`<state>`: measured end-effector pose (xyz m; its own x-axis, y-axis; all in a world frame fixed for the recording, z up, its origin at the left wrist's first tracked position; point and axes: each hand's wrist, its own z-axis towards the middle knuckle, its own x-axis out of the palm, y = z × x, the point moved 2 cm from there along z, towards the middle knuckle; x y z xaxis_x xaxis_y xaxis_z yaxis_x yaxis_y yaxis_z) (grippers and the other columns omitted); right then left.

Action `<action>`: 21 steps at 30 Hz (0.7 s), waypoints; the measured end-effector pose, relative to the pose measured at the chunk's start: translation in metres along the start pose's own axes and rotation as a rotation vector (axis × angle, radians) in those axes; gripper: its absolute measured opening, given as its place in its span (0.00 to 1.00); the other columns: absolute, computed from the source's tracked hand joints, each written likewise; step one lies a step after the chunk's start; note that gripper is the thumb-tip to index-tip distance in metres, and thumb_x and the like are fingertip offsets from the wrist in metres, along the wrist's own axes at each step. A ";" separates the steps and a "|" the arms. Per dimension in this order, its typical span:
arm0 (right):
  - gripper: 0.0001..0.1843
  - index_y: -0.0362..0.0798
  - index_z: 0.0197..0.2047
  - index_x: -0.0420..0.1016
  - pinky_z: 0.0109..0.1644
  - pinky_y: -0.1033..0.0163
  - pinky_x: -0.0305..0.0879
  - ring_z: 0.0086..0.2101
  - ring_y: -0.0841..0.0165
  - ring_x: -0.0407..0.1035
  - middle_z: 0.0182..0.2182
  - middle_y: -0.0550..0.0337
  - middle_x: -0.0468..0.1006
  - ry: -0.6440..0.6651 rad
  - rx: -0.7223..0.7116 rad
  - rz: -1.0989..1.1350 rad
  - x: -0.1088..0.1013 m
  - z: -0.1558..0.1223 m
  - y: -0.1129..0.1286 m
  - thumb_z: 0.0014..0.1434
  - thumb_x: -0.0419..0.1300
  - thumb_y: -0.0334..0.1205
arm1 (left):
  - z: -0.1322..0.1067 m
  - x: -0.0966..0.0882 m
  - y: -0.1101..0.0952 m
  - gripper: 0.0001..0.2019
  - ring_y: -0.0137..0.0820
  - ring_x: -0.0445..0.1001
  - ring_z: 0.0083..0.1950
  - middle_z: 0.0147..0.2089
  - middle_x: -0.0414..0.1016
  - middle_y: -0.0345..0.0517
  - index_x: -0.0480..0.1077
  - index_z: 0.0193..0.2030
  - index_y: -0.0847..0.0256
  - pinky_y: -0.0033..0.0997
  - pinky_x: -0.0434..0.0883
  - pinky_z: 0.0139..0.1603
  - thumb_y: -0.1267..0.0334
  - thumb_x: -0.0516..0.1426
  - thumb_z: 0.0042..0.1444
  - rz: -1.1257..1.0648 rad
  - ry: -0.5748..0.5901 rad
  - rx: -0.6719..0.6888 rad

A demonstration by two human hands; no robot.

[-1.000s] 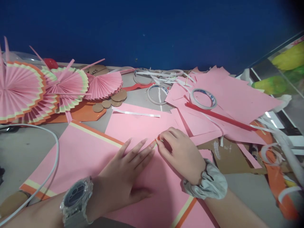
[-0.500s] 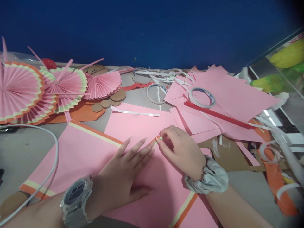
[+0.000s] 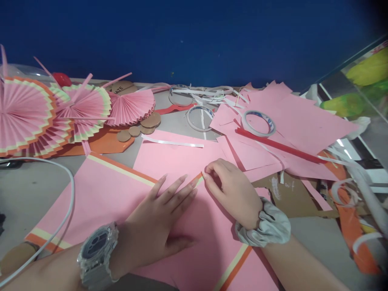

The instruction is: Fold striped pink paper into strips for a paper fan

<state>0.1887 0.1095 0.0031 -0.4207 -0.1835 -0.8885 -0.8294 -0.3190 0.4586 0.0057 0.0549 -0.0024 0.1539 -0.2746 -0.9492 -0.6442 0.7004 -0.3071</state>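
My left hand (image 3: 160, 214) lies flat with its fingers spread on a pink paper sheet (image 3: 197, 258), a watch (image 3: 98, 244) on its wrist. Orange and pale yellow bands run along edges of this sheet. At its far corner, my right hand (image 3: 232, 192) pinches the paper edge between thumb and index finger, where the orange band ends. The curled fingers partly hide that corner. A grey scrunchie (image 3: 265, 226) circles the right wrist. Left of the hands rests another pink sheet (image 3: 100, 194) with similar edge bands, partly under my left hand and forearm.
Pleated pink paper fans (image 3: 81, 107) stand at the back left. A white cable (image 3: 72, 190) curves over the left sheet. Toward the back right, a tape roll (image 3: 258, 123) and a red strip (image 3: 281, 146) lie on loose pink sheets (image 3: 303, 117). A blue wall (image 3: 194, 40) rises behind.
The small pale yellow-green bit that showed by my right fingertips is no longer visible there. The right fingers have shifted slightly at the corner; my left hand stays in place.
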 end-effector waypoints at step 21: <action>0.19 0.50 0.47 0.61 0.49 0.52 0.56 0.44 0.60 0.62 0.42 0.56 0.68 -0.008 0.046 0.045 0.007 -0.008 0.018 0.55 0.59 0.47 | -0.017 0.005 0.002 0.42 0.50 0.34 0.69 0.70 0.35 0.55 0.49 0.65 0.49 0.56 0.29 0.62 0.30 0.44 0.46 -0.050 -0.027 -0.035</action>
<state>0.1739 0.0947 0.0055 -0.4602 -0.1894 -0.8674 -0.8256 -0.2679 0.4965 -0.0075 0.0444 -0.0064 0.2066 -0.2905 -0.9343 -0.6613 0.6624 -0.3522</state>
